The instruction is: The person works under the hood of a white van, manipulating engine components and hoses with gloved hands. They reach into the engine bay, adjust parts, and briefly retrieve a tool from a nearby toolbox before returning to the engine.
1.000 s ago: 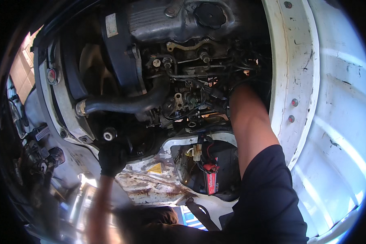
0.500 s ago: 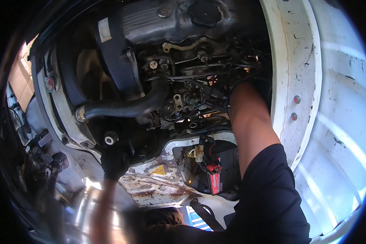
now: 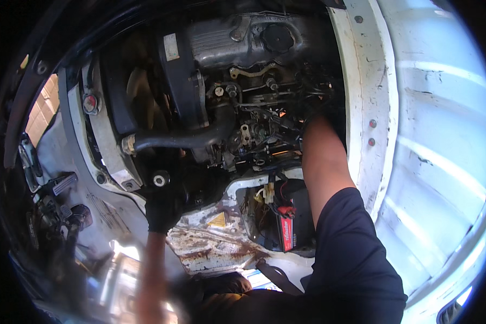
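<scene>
My left hand, in a dark glove, rests just below a round silver-rimmed fitting at the lower left of the engine bay; its fingers are lost in shadow. My right forearm reaches deep among hoses and lines at the engine's right side, so the hand itself is hidden. Between the arms lie the engine's metal linkages, a curved black hose, and a dark battery with a red terminal cover, set in a recess of the rusty white body.
A radiator with cap and a fan shroud stand at the left. The valve cover spans the top. A white ribbed panel lines the right. Cardboard shows beyond the left edge.
The view has shifted and drawn back slightly, so the engine bay looks a little smaller. Both arms stay in about the same places.
</scene>
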